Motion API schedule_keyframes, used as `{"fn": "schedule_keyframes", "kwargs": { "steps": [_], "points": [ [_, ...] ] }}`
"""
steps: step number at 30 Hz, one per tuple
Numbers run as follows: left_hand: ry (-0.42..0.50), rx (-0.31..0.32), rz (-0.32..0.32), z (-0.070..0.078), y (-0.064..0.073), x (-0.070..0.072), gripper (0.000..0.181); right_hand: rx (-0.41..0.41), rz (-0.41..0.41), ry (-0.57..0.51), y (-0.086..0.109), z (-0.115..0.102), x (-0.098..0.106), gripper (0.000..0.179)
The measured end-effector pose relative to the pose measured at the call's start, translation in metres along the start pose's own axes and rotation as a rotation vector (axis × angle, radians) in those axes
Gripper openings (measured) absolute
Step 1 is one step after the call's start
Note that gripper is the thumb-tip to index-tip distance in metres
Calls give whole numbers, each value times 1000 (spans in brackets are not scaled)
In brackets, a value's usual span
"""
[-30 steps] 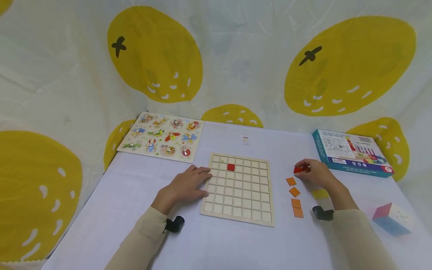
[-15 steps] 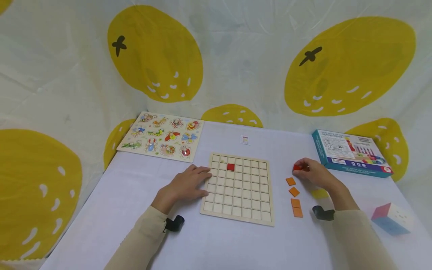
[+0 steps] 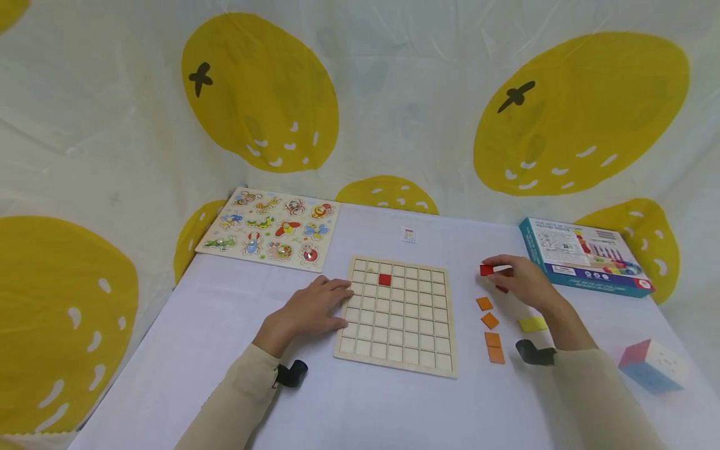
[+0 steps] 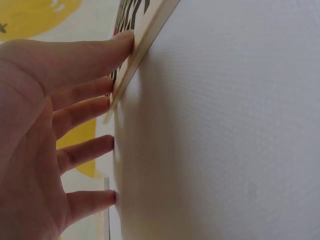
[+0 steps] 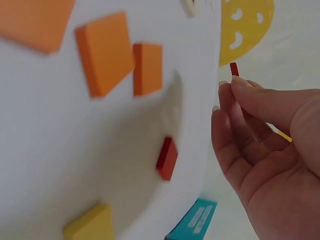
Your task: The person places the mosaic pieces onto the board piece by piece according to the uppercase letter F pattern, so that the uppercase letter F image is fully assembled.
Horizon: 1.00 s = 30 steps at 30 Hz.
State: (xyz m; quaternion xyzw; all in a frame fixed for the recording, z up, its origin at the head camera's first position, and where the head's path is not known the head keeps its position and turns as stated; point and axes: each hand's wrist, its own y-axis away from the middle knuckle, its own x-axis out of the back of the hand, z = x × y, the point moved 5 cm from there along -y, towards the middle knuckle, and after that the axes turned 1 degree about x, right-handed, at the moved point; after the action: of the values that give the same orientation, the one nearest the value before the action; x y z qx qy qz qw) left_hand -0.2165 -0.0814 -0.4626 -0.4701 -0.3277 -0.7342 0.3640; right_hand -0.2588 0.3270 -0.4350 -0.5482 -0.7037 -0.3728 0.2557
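Observation:
A wooden grid board (image 3: 396,317) lies on the table with one red square tile (image 3: 385,279) in a cell of its second row. My left hand (image 3: 312,307) rests at the board's left edge; thumb and fingertips touch the frame, fingers spread, as the left wrist view shows. To the right of the board my right hand (image 3: 525,284) pinches a small red tile (image 3: 486,270) between thumb and fingers, raised off the table. Beneath that hand another red tile (image 5: 167,159) lies on the cloth. Several orange tiles (image 3: 492,339) form a loose column closer to me.
A yellow piece (image 3: 532,324) lies by the right wrist. Behind that hand sits a teal box (image 3: 590,256); a pastel cube (image 3: 654,366) stands at the far right. An insect puzzle board (image 3: 270,228) is at the back left, and a small printed card (image 3: 409,234) beyond the grid.
My right hand has risen slightly from the table with the red tile at its fingertips. More of the yellow piece and a second red tile show now. The left hand stays put.

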Motion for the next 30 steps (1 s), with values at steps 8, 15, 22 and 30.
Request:
{"fn": "schedule_keyframes", "kwargs": {
  "steps": [8, 15, 22, 30],
  "points": [
    [-7, 10, -3, 0, -1, 0, 63, 131, 113, 26, -5, -45, -7, 37],
    [-6, 5, -3, 1, 0, 1, 63, 205, 150, -21, -16, -78, -23, 32],
    [-6, 12, -6, 1, 0, 2, 62, 264, 121, -74, -21, -101, -40, 29],
    [-4, 2, -1, 1, 0, 2, 62, 275, 59, -50, -28, -112, -67, 20]
  ]
}}
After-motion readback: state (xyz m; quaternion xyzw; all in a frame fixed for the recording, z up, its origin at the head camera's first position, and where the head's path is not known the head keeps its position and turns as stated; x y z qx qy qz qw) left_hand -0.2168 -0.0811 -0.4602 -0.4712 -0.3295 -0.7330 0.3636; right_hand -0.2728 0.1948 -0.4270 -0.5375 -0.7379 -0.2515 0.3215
